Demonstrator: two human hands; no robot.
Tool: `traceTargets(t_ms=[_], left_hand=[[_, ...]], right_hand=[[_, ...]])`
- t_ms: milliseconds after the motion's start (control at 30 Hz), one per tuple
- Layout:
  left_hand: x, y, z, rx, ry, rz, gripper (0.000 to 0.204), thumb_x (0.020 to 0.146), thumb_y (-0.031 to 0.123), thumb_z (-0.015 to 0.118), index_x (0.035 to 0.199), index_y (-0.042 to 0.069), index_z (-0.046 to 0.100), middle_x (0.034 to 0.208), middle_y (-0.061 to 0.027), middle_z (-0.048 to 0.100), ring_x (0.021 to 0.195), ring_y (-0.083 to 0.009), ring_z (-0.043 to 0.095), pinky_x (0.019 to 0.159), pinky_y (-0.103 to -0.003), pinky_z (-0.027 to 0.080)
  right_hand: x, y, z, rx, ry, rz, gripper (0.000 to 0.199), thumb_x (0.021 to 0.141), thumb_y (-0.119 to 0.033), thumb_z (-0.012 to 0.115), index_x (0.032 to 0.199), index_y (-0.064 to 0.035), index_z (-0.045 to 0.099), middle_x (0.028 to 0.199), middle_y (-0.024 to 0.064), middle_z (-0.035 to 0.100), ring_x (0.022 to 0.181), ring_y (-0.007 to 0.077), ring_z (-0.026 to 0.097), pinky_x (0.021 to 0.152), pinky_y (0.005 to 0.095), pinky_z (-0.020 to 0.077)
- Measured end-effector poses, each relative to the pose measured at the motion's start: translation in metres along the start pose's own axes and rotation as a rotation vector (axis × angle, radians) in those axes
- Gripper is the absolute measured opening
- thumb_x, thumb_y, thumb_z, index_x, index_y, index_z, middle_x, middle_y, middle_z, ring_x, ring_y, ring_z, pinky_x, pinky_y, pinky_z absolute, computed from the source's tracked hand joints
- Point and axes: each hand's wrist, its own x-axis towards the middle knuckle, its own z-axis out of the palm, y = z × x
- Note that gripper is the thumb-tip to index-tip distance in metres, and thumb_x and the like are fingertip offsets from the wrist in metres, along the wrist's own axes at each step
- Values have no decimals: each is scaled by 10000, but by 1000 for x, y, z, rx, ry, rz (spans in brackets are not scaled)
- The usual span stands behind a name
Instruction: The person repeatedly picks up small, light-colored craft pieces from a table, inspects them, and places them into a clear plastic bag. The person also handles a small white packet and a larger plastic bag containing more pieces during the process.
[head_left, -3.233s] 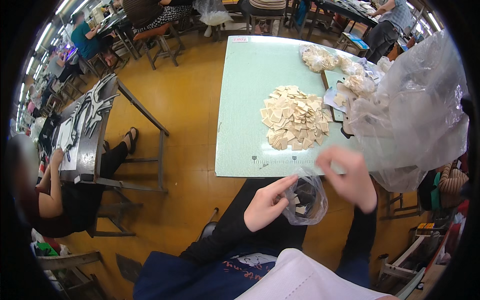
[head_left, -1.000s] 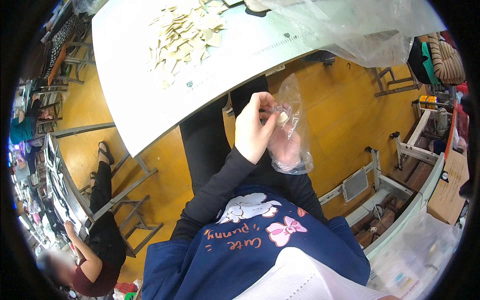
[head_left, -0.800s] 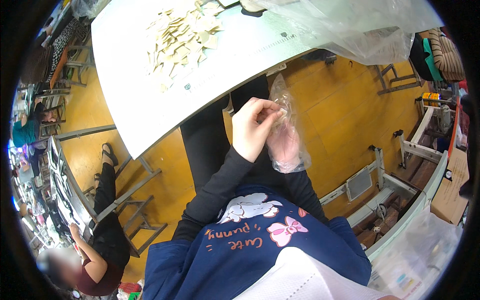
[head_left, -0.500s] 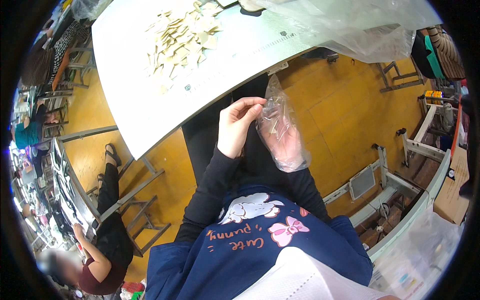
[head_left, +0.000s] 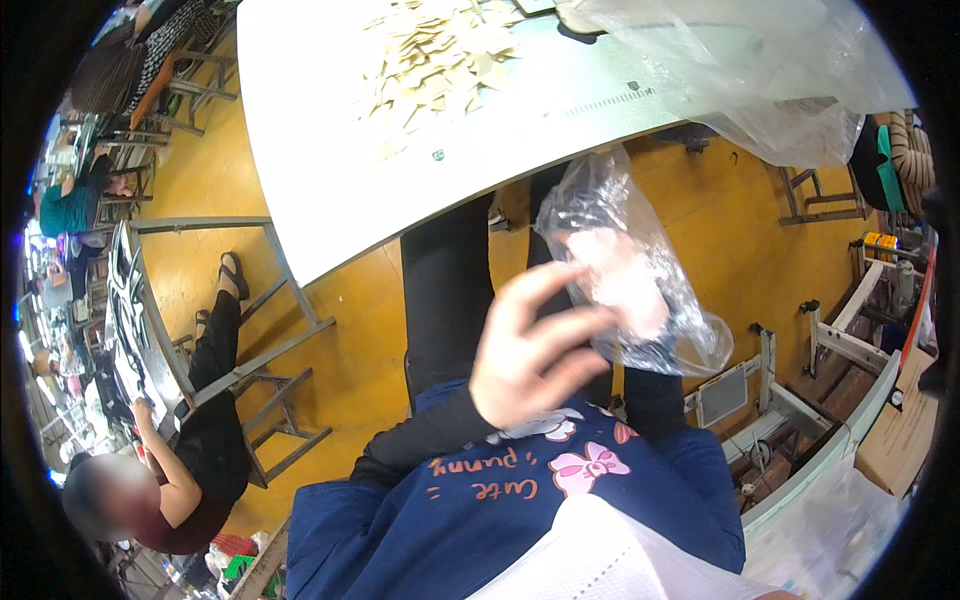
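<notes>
A clear plastic bag [head_left: 690,315] surrounds my right hand [head_left: 625,285] and spreads past the wrist over the dark sleeve. Glare and creases in the film hide how the fingers are bent. My left hand [head_left: 540,340] is just left of the bag, slightly blurred. Its fingers are spread, nothing shows in them, and the fingertips overlap the bag's edge in the picture; whether they touch it I cannot tell. Both hands are above my lap, short of the white table [head_left: 330,200]. A heap of flat cream-coloured pieces [head_left: 435,60] lies on that table.
Large clear plastic sheeting [head_left: 770,90] drapes over the table's right end. A metal stand with a pale edge [head_left: 800,510] is at the right, beside a cardboard box [head_left: 900,430]. To the left, a person [head_left: 180,490] sits at another workbench, with metal stool frames [head_left: 280,420] nearby.
My left hand has come away from the bag's top, moved nearer to me and spread its fingers. The bagged right hand has shifted right. The whole view has swung slightly.
</notes>
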Motion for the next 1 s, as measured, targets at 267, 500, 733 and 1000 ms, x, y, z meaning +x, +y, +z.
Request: traceTargets(t_ms=[267,500,733,1000], left_hand=[[15,-42,15,439,-1,8,490,740,39,708,1221,110,646,1416,-164,520,1258,-342,526,1047,-446,438],[13,-87,-27,439,159,-151,530,736,-121,488,1244,-5,586,1217,-181,629,1148,-372,571,996,-420,472],[7,-75,-56,396,41,-296,543,769,-98,480,1265,76,615,1262,-208,605,1044,-379,624,932,-426,504],[11,-65,-45,447,104,-300,366,861,48,607,1226,32,609,1145,-162,631,1005,-332,627,865,-396,517]], right_hand=[[54,20,63,-156,-217,-216,196,868,-133,540,1008,-28,628,946,180,649,902,322,643,819,419,521],[56,-24,9,-202,-105,-423,91,835,-87,571,865,-16,619,822,162,635,791,292,665,709,399,533],[71,-44,-18,-388,-200,-147,140,808,-39,550,911,-10,640,782,181,656,713,337,679,629,423,552],[89,-54,-22,-433,-124,-217,68,823,-140,610,840,-86,646,677,129,667,644,286,695,582,391,544]])
